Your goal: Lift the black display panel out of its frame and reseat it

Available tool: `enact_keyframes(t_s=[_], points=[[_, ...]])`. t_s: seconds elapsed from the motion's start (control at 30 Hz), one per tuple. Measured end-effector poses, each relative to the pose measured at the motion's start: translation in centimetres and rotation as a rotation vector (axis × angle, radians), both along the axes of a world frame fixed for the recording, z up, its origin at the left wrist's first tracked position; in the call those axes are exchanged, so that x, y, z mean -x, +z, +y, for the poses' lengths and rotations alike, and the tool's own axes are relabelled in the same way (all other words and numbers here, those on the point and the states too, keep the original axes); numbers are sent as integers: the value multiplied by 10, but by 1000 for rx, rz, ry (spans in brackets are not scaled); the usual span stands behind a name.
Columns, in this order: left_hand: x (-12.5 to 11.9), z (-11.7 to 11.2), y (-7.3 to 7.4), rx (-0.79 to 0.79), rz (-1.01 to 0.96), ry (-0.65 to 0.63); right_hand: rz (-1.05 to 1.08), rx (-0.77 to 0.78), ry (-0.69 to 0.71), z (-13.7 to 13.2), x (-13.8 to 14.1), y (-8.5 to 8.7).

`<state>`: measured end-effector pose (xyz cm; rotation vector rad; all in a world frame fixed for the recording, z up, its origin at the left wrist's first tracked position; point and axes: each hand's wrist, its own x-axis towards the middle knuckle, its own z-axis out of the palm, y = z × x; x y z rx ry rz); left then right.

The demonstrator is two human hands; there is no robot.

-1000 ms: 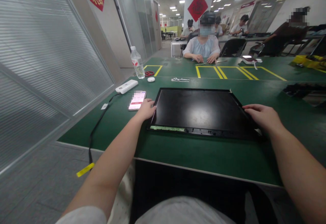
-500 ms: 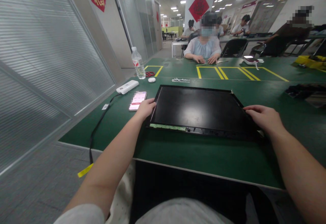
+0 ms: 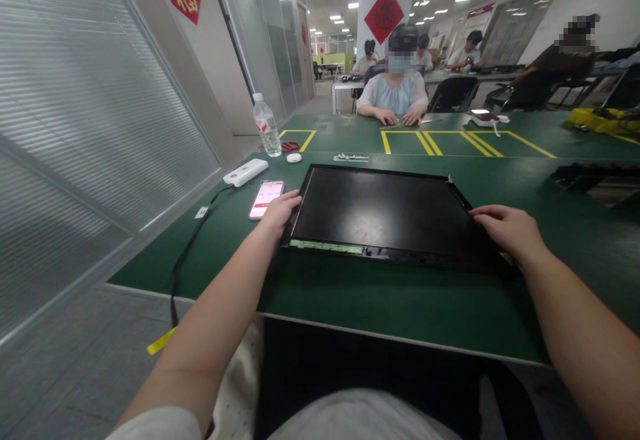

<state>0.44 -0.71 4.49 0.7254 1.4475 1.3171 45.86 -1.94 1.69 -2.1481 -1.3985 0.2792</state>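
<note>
A black laptop screen panel (image 3: 385, 210) in a dark frame lies face up in front of me. A thin green circuit board strip (image 3: 326, 247) runs along the left part of its near edge. My left hand (image 3: 283, 212) grips the panel's left edge, with its fingertips at the rim. At the right edge, my right hand (image 3: 509, 228) has its thumb and fingers closed on the frame. The undersides of both grips are hidden. A lit phone (image 3: 267, 200) lies just beyond my left hand.
On the green table (image 3: 400, 313) stand a water bottle (image 3: 267, 127) and a white power bank (image 3: 246, 173) with a black strap. Red scissors (image 3: 291, 147), a white case (image 3: 294, 158) and thin metal pieces (image 3: 351, 158) lie farther back. A person (image 3: 393, 93) sits opposite.
The whole view has shifted slightly, so everything sits a little farther left. Both hands keep their places on the screen panel, which has hardly moved on the table.
</note>
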Motion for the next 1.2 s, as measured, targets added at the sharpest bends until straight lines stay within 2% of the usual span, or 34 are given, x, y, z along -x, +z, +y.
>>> enact_keyframes(t_s=[0.27,0.5,0.67,1.0,1.2], points=[[-1,3,-1,52,-36,-6,-4,48,5,1,-1,0],[5,10,-10,51,-177,-132,5,29,26,1,-1,0],[3,5,-7,73,-85,-65,1,40,30,1,-1,-1],[5,6,-12,-35,-72,-186,11,43,38,-1,1,1],[4,10,-13,16,-51,-135,16,68,44,1,0,0]])
